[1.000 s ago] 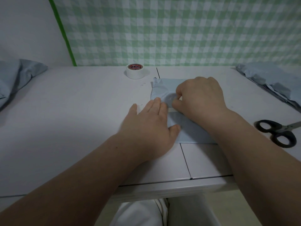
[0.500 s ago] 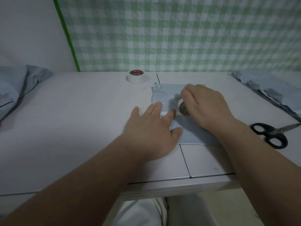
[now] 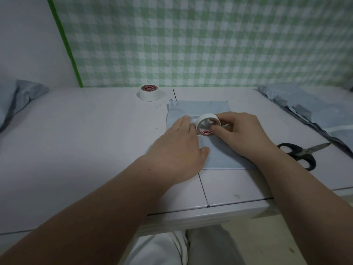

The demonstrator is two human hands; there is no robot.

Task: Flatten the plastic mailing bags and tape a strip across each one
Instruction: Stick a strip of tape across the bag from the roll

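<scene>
White tiled table, backed by a green-and-white checked backdrop.

Item 1: mailing bag, pale blue plastic, lying flat on the table beneath both hands; its far left corner is crumpled.

Item 2: left hand, palm down, fingers straight and together, pressing on the bag's left part, with the fingertips just beside the tape roll.

Item 3: right hand, fingers curled, gripping the tape roll with the thumb on its near face and the fingers behind it. The roll is white with a red-printed core and stands on edge on the bag, between the two hands.

Item 4: second roll, white, lying flat, beyond the left hand and well apart from it.

Item 5: scissors, black-handled, on the table just right of the right forearm.

Item 6: right pile of bags, blue, rumpled, far right of the right hand.

Item 7: left pile of bags, blue, far left of the left hand.
</scene>
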